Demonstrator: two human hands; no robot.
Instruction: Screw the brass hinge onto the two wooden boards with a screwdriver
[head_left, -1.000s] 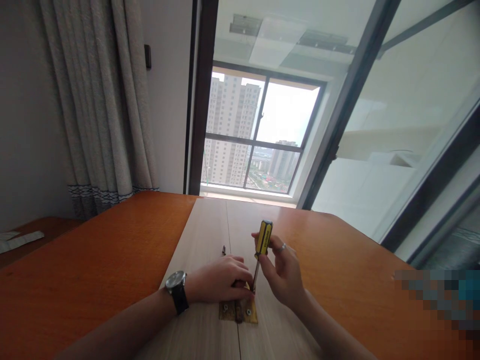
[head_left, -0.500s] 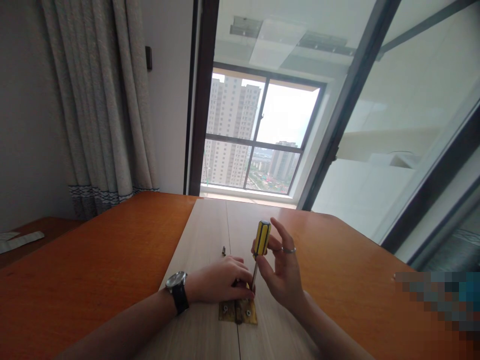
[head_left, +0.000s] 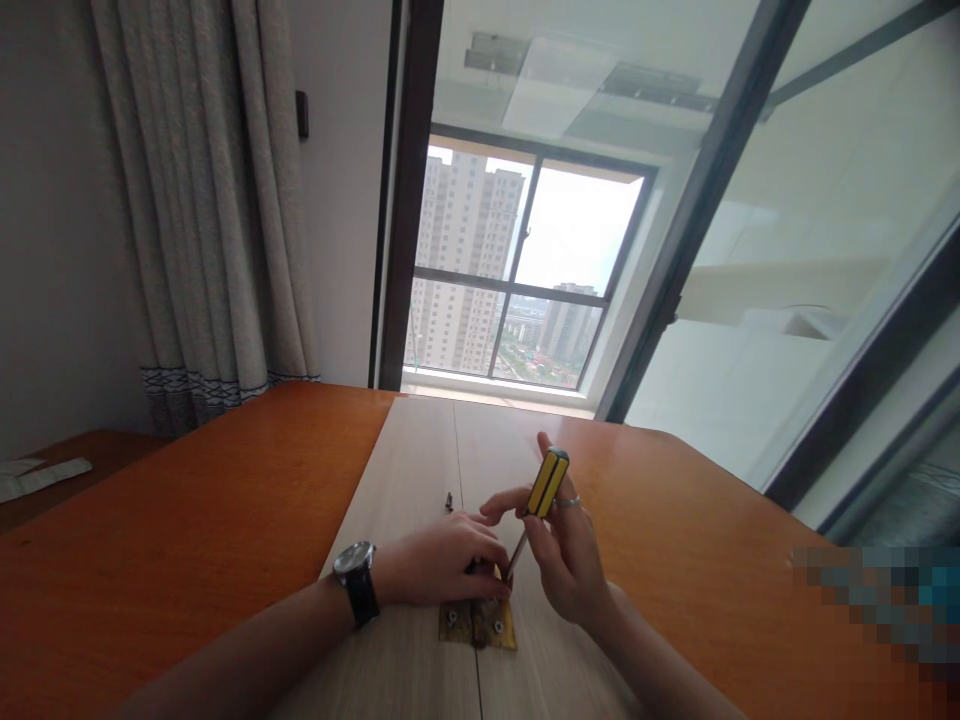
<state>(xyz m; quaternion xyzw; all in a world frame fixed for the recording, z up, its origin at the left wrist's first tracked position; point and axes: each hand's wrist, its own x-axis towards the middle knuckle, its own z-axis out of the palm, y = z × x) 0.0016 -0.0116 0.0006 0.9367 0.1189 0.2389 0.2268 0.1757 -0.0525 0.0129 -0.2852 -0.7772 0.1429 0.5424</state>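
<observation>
A yellow-and-black screwdriver (head_left: 549, 482) leans to the right, its handle held between the thumb and fingers of my right hand (head_left: 571, 560). The shaft runs down to the fingertips of my left hand (head_left: 457, 565), which are pinched together around the tip. Whatever they hold there is hidden. Beneath those fingers lies a brass-coloured hinge (head_left: 478, 632), set across the seam between two pale wooden boards (head_left: 405, 470). Screw heads show on both visible leaves of the hinge. A small loose screw (head_left: 449, 501) is on the left board, beyond my left hand.
The boards lie on an orange-brown wooden table (head_left: 247, 500). Grey curtains (head_left: 202, 200) hang at the left, and a window (head_left: 532, 270) stands past the far edge. White strips (head_left: 45, 478) rest on a lower surface at far left.
The screwdriver's handle has tilted to the right, and my right index finger has shifted across to its left side. My left hand stays in place at the hinge.
</observation>
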